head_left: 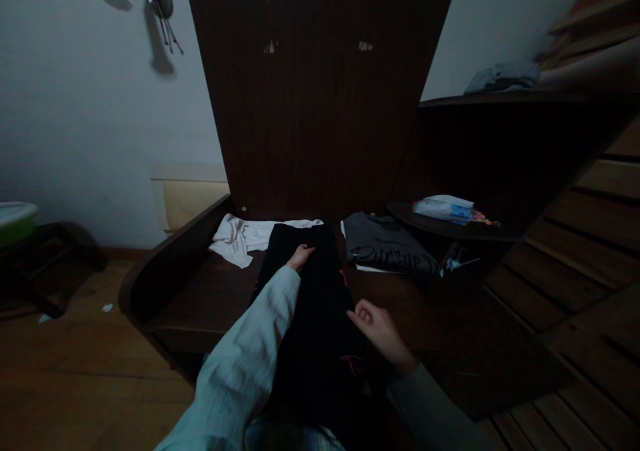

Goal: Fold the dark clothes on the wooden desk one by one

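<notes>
A long black garment [315,304] with small pink ties along its right side lies lengthwise on the dark wooden bench [200,297], its near end hanging toward me. On its upper part rests my left hand [301,256], thumb and fingers drawn together on the cloth; the fingertips are partly hidden against the black. Beside the garment's right edge is my right hand [376,327], its fingers curled in, with no cloth visible in them. A white cloth [243,237] lies crumpled behind and left of the garment. To its right sits a folded grey T-shirt [385,241] with dark lettering.
A tall dark panel [320,104] rises behind the bench. At right, corner shelves [500,234] hold a plastic packet [445,207] and folded cloth [503,77]. The bench's curved side [133,291] stands at left. A green basin [17,227] sits on a low stool [55,271] farther left.
</notes>
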`<state>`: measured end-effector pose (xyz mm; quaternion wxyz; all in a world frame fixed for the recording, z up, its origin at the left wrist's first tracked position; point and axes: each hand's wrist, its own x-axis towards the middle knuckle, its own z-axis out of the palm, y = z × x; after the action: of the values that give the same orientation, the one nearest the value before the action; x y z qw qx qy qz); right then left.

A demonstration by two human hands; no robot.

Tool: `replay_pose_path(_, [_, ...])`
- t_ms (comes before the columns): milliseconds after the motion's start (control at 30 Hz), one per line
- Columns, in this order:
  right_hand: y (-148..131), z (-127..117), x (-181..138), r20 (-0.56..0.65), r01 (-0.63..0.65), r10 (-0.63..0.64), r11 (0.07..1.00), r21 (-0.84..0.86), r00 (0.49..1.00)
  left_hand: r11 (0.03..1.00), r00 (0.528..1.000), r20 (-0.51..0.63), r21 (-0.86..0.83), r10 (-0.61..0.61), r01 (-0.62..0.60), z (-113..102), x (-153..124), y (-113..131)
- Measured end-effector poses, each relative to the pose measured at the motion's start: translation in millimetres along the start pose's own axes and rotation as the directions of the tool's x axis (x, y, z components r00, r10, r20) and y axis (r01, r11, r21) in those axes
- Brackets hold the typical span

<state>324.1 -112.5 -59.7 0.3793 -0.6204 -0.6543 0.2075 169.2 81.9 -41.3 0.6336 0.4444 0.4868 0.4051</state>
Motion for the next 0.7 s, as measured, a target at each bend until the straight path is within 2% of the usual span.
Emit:
replay_pose_path(167, [2.3,-4.1,-21.3,-0.028,0.033,-0.034,0.999,-0.026,0.999,0.996,0.996,0.038,0.043,-0.075,0.073,-5.5,-20.7,6.7])
replay_pose_path(300, [5.5,-6.4,-35.3,-0.035,0.088,-0.091,0.992,-0.094,0.995,0.988,0.984,0.117,0.086,-0.137,0.128,-14.7,-64.1,4.8])
replay_pose_path(400, [4.2,-7.1,-38.7,-0.017,0.142,-0.146,0.980,-0.139,0.989,0.984,0.980,0.126,0.106,-0.153,0.140,-19.5,-100.8,-3.2])
replay_pose_path(500, [3.2,-5.6,-38.9,-0.011,0.176,-0.181,0.967,-0.182,0.983,0.984,0.979,0.138,0.119,-0.148,0.132,-18.5,-128.9,-13.6])
replay_pose_path(600, [4.4,-3.5,-38.8,-0.013,0.192,-0.199,0.959,-0.209,0.980,0.990,0.980,0.177,0.119,-0.093,0.072,-11.2,-145.4,-21.6])
replay_pose_path(700, [5.4,-3.9,-39.9,-0.004,0.185,-0.190,0.962,-0.200,0.982,0.998,0.984,0.167,0.002,-0.065,0.066,-2.0,-155.7,-27.8])
